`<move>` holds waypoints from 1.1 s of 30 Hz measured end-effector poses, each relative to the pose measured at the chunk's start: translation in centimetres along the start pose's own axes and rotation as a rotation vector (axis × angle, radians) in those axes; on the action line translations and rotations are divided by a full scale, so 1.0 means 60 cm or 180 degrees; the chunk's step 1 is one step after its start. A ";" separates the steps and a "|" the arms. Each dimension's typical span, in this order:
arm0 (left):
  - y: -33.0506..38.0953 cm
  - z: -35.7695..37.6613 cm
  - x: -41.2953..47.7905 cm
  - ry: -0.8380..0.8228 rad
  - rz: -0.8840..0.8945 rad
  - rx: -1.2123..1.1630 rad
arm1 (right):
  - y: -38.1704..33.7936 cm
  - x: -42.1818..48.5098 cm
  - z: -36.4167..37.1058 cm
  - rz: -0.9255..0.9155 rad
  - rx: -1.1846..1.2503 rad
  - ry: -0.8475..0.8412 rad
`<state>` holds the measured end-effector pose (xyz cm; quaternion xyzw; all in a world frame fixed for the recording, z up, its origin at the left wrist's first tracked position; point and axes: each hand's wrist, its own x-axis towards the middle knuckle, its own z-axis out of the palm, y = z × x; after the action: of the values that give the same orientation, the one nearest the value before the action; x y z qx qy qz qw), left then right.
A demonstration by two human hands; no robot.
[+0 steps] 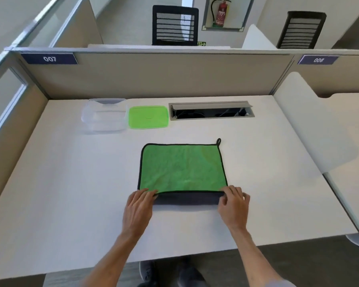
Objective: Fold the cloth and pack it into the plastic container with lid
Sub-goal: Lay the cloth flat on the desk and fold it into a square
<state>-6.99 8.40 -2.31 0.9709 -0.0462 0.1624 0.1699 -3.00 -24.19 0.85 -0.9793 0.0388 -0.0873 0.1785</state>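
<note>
- Green cloth (181, 168) lies flat mid-counter (71, 183), its near edge turned up grey.
- Left hand (138, 210) and right hand (234, 207) pinch its near corners.
- Clear container (104, 117) and green lid (148, 117) sit well beyond.

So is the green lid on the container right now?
No, the lid lies flat on the desk beside the open clear container, to its right.
</note>
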 end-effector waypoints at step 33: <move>-0.125 0.105 0.394 -0.0643 -0.1732 -0.0718 | -0.040 0.405 0.121 0.0905 0.0420 -0.0470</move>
<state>18.24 12.43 -2.45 0.9339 0.1810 0.0075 0.3084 22.30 -22.08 -1.18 -0.9538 0.1579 0.0086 0.2553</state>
